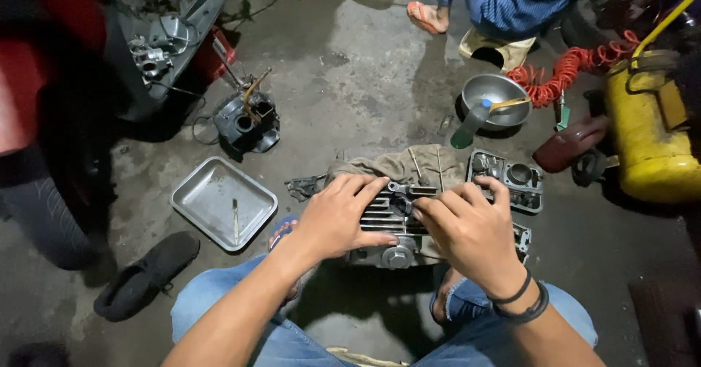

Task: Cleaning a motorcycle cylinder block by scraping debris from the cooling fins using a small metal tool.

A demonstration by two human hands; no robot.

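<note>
Left hand (pixel 339 217), right hand (pixel 467 228) gripping finned engine cylinder head (pixel 391 224), yellow tank (pixel 650 130) right

A grey metal engine cylinder head (pixel 391 224) with rows of thin cooling fins lay on the concrete floor between the person's knees, resting partly against a crumpled tan rag. Its finned top faced up, and a round silver fitting showed on its near side. The left hand (pixel 339 217) lay spread across its left part, fingers curled over the far edge. The right hand (pixel 471 228) covered its right part, fingertips pinched together at the upper middle.
</note>
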